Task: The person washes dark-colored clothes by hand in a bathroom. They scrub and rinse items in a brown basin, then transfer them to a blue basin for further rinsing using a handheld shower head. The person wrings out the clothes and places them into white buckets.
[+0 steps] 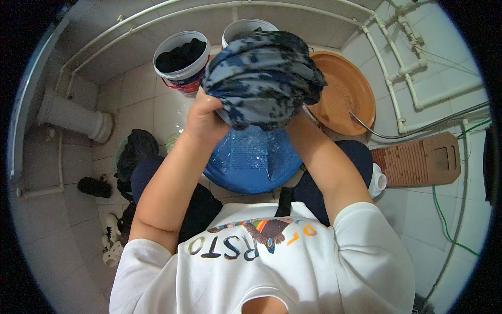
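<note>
A bunched, wet-looking piece of camouflage-patterned clothing [264, 78] in dark blue, black and grey is held up in front of me. Its exact kind does not show. My left hand [205, 116] grips its lower left side, thumb on the near face. At its lower right, my right hand [299, 119] is mostly hidden by the fabric, with the fingers out of sight behind it. Directly beneath, between my knees, stands a blue basin [235, 175] with water in it. Drips or splashes glint below the cloth.
Behind stand a white bucket [201, 70] of dark cloth and a second white bucket [238, 26]. An orange-brown basin [350, 99] with a hose is at right, near a brown washboard [418, 161]. Dark cloth [137, 152] and shoes [111, 243] lie left.
</note>
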A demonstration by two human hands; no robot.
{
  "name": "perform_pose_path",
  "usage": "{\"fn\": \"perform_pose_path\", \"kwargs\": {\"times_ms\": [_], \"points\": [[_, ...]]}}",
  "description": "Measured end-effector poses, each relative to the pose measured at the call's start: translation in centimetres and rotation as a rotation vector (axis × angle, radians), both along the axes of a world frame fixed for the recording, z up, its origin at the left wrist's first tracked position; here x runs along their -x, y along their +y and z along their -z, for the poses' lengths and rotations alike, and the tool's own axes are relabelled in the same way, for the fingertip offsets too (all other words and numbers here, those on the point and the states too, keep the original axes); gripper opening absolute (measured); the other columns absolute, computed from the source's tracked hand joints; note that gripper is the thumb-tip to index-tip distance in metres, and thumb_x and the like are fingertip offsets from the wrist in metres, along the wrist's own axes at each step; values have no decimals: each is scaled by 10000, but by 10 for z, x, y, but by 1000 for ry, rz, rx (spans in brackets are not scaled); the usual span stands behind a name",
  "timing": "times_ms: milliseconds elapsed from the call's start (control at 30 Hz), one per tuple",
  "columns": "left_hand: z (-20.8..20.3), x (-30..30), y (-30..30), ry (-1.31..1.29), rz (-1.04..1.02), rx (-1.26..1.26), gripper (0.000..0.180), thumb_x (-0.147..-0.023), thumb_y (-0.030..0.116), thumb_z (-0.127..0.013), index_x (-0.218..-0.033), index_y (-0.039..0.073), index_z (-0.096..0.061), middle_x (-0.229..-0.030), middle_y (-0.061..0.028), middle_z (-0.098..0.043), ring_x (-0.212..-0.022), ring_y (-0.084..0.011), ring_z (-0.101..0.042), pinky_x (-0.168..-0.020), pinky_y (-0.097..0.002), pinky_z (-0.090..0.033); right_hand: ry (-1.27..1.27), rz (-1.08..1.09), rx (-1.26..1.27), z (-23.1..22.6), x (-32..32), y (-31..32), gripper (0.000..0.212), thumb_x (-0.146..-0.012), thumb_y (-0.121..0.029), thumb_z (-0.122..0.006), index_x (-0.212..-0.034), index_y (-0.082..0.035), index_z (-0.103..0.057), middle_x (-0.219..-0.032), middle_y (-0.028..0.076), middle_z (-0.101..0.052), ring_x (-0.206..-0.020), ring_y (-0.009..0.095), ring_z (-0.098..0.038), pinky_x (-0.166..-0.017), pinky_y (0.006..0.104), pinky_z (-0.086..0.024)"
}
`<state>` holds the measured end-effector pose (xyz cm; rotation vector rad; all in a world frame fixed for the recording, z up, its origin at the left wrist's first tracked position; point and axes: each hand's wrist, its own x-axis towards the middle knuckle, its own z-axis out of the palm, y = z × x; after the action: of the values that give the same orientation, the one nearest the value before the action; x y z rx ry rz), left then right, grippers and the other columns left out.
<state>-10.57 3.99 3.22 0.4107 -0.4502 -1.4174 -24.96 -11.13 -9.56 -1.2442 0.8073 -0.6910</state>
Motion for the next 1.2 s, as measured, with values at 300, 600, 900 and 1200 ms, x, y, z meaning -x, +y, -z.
{"fn": "perform_pose_path", "kwargs": {"times_ms": [300,600,900,1200], "points": [[112,-37,-27,376,-172,-212,462,-769,298,-491,-1138,20,-506,-1194,-132,-518,-1123,-308,-460,-1018,-450,-292,-340,14,-167,-43,-6,-20,973,-651,-607,-584,-1373,-167,-104,-1375,190,-190,-1213,471,-254,-951,532,-320],[91,-3,-16,340,13,-353,735,-749,649,-489,-1248,110,-452,-1264,-108,-471,-1167,-299,-424,-1012,-459,-281,-337,-128,-255,-31,-9,8,884,-694,-613,-522,-1359,-156,-164,-1342,188,-261,-1186,461,-305,-933,526,-341],[81,-31,-15,240,-6,-284,473,-782,425,-567,-1075,54,-582,-1025,-128,-622,-939,-284,-589,-879,-426,-443,-358,-232,-374,-23,-16,26,808,-736,-619,-461,-1346,-145,-224,-1309,186,-332,-1160,452,-355,-914,520,-362],[59,-51,-18,-109,-184,-397,473,-751,394,-562,-1040,19,-564,-981,-129,-623,-877,-249,-598,-831,-374,-464,-284,-335,-555,3,0,9,749,-779,-625,-399,-1332,-134,-284,-1276,183,-402,-1133,442,-406,-896,514,-382]]}}
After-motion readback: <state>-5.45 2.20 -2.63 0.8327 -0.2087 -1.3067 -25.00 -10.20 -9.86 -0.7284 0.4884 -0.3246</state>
